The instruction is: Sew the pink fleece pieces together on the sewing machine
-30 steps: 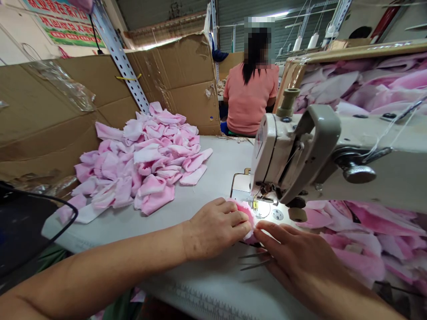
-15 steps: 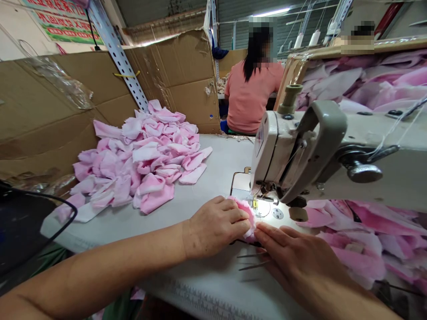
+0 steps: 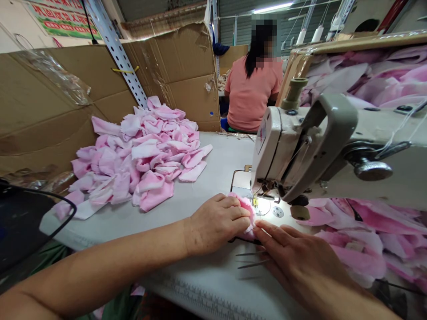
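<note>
My left hand [image 3: 218,224] has its fingers curled over a small piece of pink plush fabric [image 3: 246,205], gripping it just left of the sewing machine's lit needle area [image 3: 256,202]. My right hand [image 3: 293,253] lies to the right of that piece, with thumb and fingertips pinching or pressing its near edge. From under the right palm, two thin metal blades [image 3: 250,266] stick out leftward, apart from each other; the rest of this tool is hidden in the hand. The sewing machine head [image 3: 300,151] stands just beyond and above both hands.
A heap of pink fabric pieces [image 3: 143,155] lies on the left of the grey table [image 3: 220,155], against cardboard walls [image 3: 180,75]. More pink pieces [image 3: 360,244] lie right of the machine and in a box [image 3: 370,80] behind it. Ahead, a person [image 3: 251,93] sits facing away.
Both hands stay nearly in place on the pink plush piece, which has shifted only very slightly. The view has moved a little, so the machine head appears slightly farther right.
</note>
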### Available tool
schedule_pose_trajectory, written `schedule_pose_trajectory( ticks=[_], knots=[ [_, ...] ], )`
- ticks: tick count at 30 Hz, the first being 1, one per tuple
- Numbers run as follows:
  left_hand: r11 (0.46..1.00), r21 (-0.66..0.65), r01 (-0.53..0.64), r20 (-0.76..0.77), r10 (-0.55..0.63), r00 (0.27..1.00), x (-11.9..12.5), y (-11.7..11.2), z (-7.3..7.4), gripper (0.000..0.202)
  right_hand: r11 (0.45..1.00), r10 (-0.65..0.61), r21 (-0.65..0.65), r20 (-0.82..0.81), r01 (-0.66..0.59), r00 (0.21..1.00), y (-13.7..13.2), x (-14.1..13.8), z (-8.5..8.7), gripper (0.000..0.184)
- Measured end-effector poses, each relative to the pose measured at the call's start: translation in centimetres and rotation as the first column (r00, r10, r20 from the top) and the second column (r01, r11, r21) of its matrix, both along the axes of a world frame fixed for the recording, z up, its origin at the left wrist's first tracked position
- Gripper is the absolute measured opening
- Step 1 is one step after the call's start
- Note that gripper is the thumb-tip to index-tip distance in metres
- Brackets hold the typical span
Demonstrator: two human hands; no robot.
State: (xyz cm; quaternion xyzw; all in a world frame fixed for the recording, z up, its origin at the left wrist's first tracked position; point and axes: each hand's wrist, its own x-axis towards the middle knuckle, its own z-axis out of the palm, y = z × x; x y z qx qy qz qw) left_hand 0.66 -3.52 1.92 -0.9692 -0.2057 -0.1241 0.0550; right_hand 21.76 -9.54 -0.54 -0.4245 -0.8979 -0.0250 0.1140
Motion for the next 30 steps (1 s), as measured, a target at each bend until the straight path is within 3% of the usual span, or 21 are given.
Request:
schedule_pose_trajectory(
  ticks=[7, 14, 19, 30],
  knots=[
    [1.000, -0.015, 0.002, 0.000, -0.002, 1.000, -0.04, 0.14, -0.03, 0.015, 0.998, -0.004, 0.055, -0.087, 0.009, 0.996, -0.04, -0.09, -0.18, 0.033],
    [1.000, -0.027, -0.003, 0.009, 0.004, 1.000, -0.02, 0.10, -0.16, 0.012, 0.999, -0.030, -0.045, -0.083, 0.026, 0.996, -0.06, -0.01, 0.28, 0.027],
    [0.999, -0.039, 0.005, 0.001, -0.005, 1.000, -0.03, 0.18, -0.16, 0.012, 0.999, -0.029, -0.035, -0.072, 0.026, 0.997, -0.11, -0.19, 0.05, 0.031],
    [1.000, -0.012, 0.019, -0.008, -0.019, 1.000, 0.18, -0.40, 0.60, 0.017, 0.996, -0.085, -0.043, -0.106, 0.081, 0.991, -0.03, -0.78, -0.67, 0.021]
  ],
)
